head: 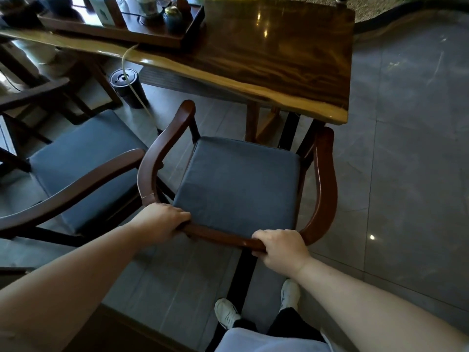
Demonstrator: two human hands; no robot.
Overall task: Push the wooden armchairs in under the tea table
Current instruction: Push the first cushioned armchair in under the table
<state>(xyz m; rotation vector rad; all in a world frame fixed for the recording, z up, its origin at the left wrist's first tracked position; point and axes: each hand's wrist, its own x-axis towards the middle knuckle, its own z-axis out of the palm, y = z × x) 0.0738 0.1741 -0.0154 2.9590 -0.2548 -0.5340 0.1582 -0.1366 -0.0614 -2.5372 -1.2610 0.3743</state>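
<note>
A dark wooden armchair [162,148] with a grey-blue seat cushion [238,181] stands in front of me, its front just short of the tea table [279,57]. My left hand [162,219] grips the curved back rail at its left end. My right hand [281,246] grips the same rail toward its right end. A second armchair [76,184] with the same cushion stands to the left, pulled out from the table.
On the table's far left sits a wooden tea tray [121,29] with pots and cups. A black cylindrical bin [128,87] with a hose running into it stands under the table. Another chair frame [33,95] is at far left. Grey tiled floor [406,148] lies to the right.
</note>
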